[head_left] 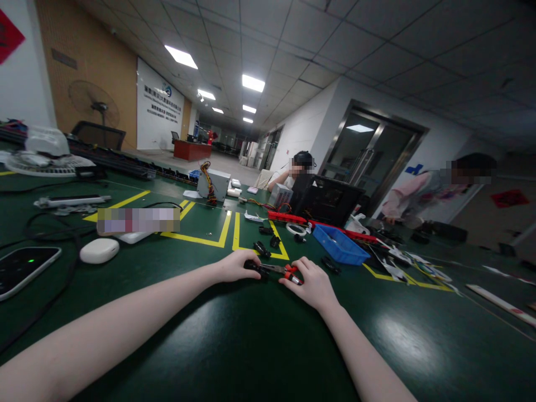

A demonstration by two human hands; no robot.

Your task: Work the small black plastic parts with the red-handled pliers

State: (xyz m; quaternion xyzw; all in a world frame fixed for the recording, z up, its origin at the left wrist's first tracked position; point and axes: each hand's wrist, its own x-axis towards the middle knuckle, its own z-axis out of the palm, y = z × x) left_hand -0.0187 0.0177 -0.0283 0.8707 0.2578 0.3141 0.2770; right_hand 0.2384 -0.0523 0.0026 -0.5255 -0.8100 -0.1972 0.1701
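Observation:
My left hand [238, 266] is closed on a small bundled black cable [260, 270], just above the green table [234, 346]. In my right hand [312, 281] is a pair of red-handled pliers [293, 275], gripped by its handles. Its metal jaws point left and meet the black cable; whether they are closed on it I cannot tell. Beyond my hands lie more small black pieces, among them a coiled black cable [262, 249] by the yellow tape.
A blue tray [341, 245] stands right of my hands, near a black case [330, 198] and red strips. At the back is a power supply [214, 184] with wires. Left lie a white earbud case [99, 251] and a phone-like device [27, 271]. Two people are across the table.

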